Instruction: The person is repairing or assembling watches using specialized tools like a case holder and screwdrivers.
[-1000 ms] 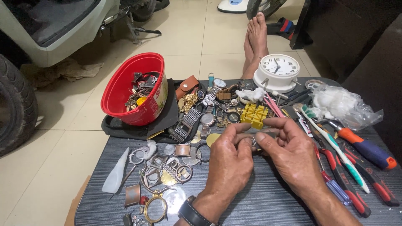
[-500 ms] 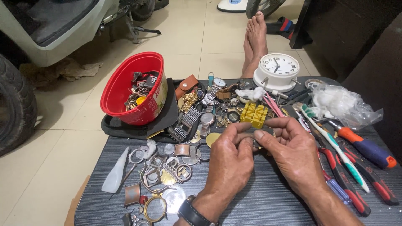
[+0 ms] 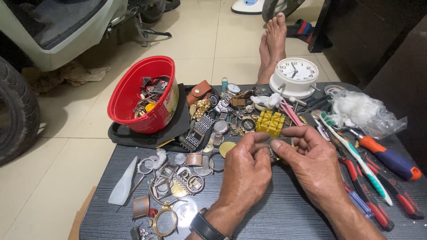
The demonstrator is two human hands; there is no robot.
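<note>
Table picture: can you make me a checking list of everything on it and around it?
Surface: dark striped table, crowded along the back and both sides.
Job's things: a small metal watch part, pinched between both hands; too small to tell more.
Clutter: red bowl of bits tilted on a black cloth, watch bands and cases, yellow block, white alarm clock, toothbrush, screwdrivers and pliers, plastic bag.
Hands: left hand and right hand meet fingertip to fingertip; a wristwatch on the left wrist.
Cables: nothing seen.
Surroundings: tiled floor, a tyre, a scooter body, bare feet.
</note>
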